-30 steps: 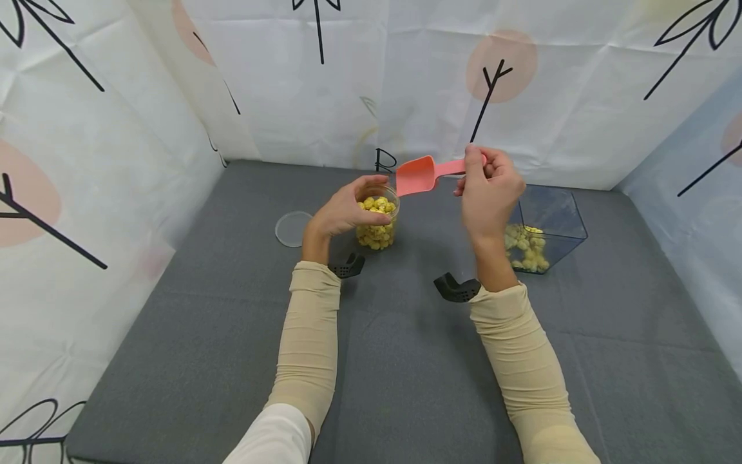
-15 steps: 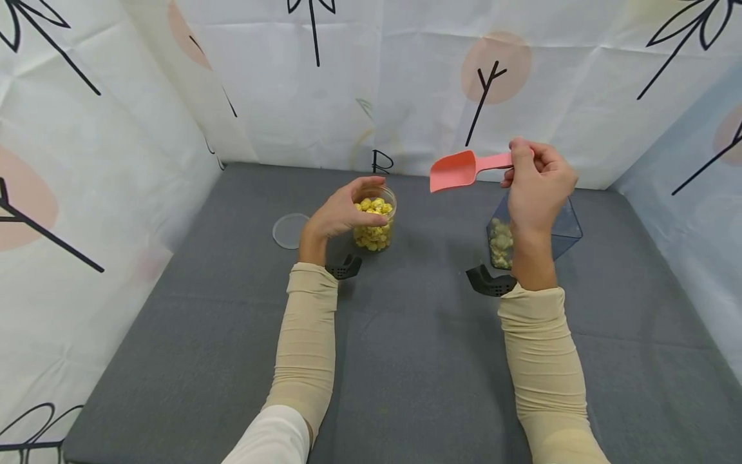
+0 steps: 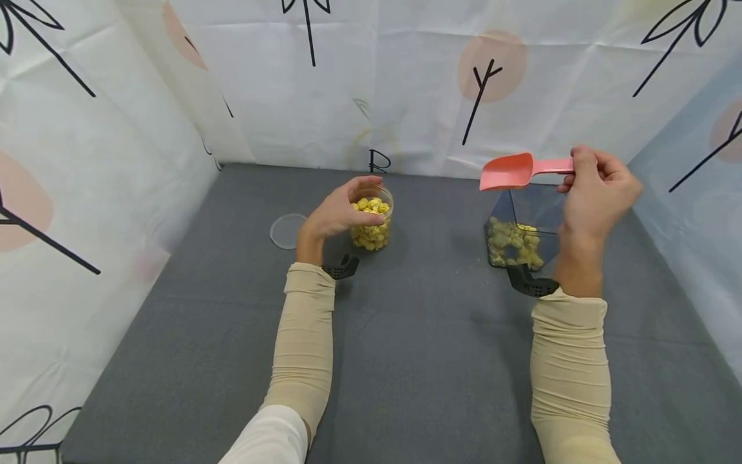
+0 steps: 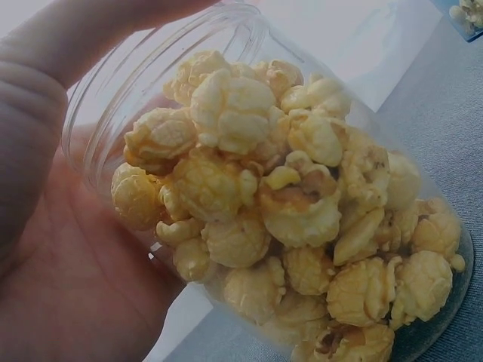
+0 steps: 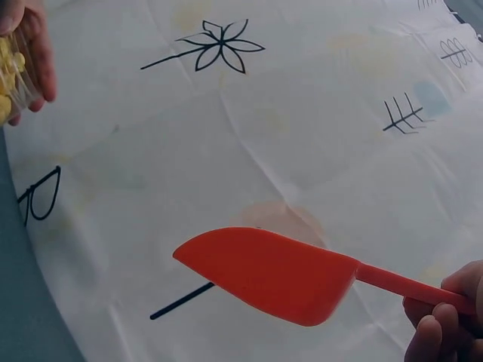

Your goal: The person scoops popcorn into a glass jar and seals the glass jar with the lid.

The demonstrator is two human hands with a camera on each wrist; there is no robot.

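Observation:
My left hand (image 3: 342, 209) grips a clear round jar (image 3: 380, 193) near its open rim, thumb on the near side and fingers round the back. Yellow popcorn (image 4: 302, 204) fills much of the jar, which stands on the grey table. To the right, my right hand (image 3: 599, 190) pinches the handle of a coral-pink scoop (image 3: 507, 172) and holds it level in the air. The scoop's bowl points left and overlaps the back of a clear bluish square bin (image 3: 533, 203) in the head view. Popcorn (image 3: 510, 241) lies in the bottom of that bin.
A clear round lid (image 3: 286, 232) lies flat on the grey table (image 3: 417, 335), left of the jar. White printed cloth (image 3: 417, 90) hangs behind the table and at both sides. A black wrist mount (image 3: 530, 283) shows at my right wrist, in front of the bin.
My right hand has carried the scoop to the right, from beside the jar's rim to over the back of the bin. My left hand has stayed on the jar.

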